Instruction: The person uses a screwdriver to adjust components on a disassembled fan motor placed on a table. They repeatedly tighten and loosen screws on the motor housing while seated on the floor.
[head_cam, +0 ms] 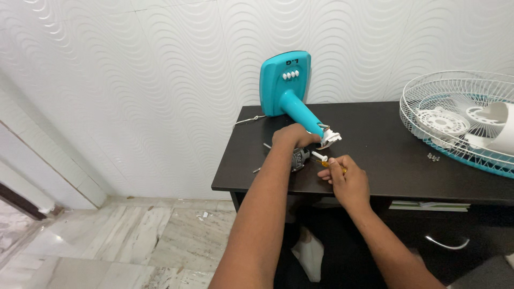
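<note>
Our left hand point(292, 137) fingers clamped on white end of teal fan stand point(300, 109), which lies tipped on dark desk point(375, 155). Our right hand point(345, 179) fingers closed around yellow-handled screwdriver point(329, 163), tip near stand end. Small dark part point(300, 158) between hands. White fan grille point(455, 118) far right; loose screws point(432, 157) beside it.

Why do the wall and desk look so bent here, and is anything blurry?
Head view: wide lens bows the desk edge and wall lines; lighting soft and even, faint shadows; the left hand and right hand slightly soft, the small tool between them hard to make out; fan grille cropped at right.
</note>
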